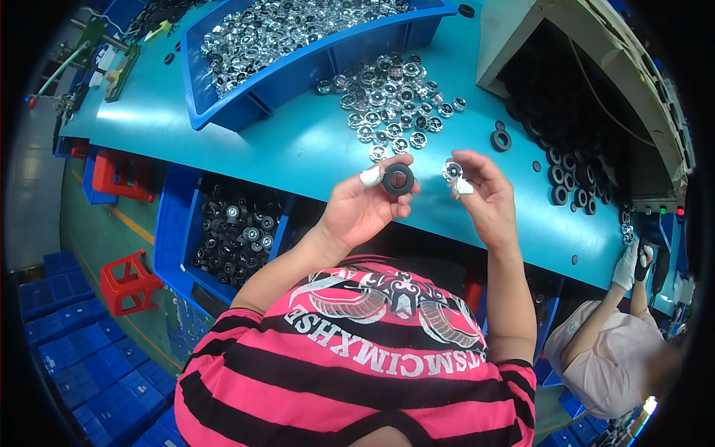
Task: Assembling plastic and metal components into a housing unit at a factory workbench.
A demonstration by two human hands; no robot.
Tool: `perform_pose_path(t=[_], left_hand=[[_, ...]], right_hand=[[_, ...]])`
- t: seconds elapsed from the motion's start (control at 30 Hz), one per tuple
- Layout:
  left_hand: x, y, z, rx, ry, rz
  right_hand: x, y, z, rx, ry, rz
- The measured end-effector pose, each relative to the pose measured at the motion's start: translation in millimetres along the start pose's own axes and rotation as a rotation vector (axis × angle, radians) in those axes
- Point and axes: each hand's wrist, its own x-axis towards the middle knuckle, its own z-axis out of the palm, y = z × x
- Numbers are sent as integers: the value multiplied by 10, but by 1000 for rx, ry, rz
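Observation:
In my left hand point(363, 205) a small black rubber tyre point(398, 179) is pinched between thumb and fingers, its round hole facing up at me. My right hand point(488, 195) grips a shiny silver toy wheel rim point(452, 172) by its edge. White wraps cover a fingertip or thumb on each hand. The two parts are apart, held above the front of the turquoise table point(298, 160). Just beyond my hands lies a loose pile of silver wheel rims point(391, 97).
A blue bin point(283, 63) full of rims stands at the back. Black tyres point(570, 175) spill from a box-like housing point(514, 37) at right. Below left, a blue crate point(190, 223) holds assembled wheels point(238, 231). Red stools point(130, 283) stand left; a co-worker point(611, 350) sits right.

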Motion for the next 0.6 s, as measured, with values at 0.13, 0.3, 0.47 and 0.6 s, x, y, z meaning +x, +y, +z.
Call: perform_pose_path(t=[0.13,0.3,0.47,0.6], left_hand=[[-29,-15,-4,55,18,57],[-51,-16,35,89,38,101],[-43,-13,-36,46,56,63],[-34,-23,-76,9,120,57]], right_hand=[[-81,28,46,43,-2,-10],[-140,60,66,62,24,31],[-172,148,61,82,18,44],[-186,165,89,86,31,77]])
